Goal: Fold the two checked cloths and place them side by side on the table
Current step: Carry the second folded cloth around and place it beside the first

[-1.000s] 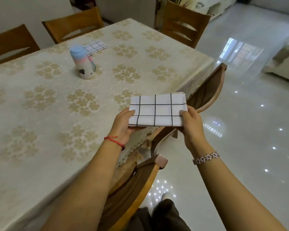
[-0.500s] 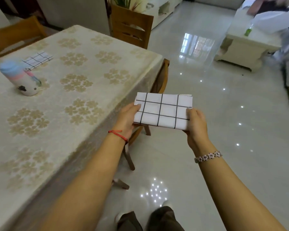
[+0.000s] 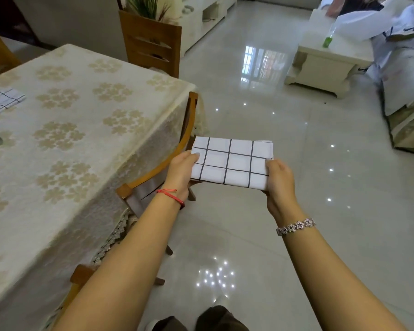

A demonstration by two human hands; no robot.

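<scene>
**Folded cloth held off the surface, its partner far to the left**

I have the folded checked cloth [image 3: 232, 162] pinched at both short ends: my left hand [image 3: 182, 170] grasps the left end, thumb on top, and my right hand [image 3: 279, 180] grasps the right end the same way. Both sets of fingers are closed on the cloth, none released. Its long axis runs left to right between my hands, nearly level, and it hangs in the air above the floor [image 3: 261, 111], not above the surface [image 3: 81, 144].

What the next move turns on, as I judge it: the surface lies wholly to my left, past the chair [image 3: 158, 170] tucked at its edge, and the second checked cloth [image 3: 3, 101] lies already folded near the far left of my view, well apart from the one I hold. My left hand is the nearer to it. I would carry the cloth leftward over the chair and set it just beside that one, long axes matching.
</scene>
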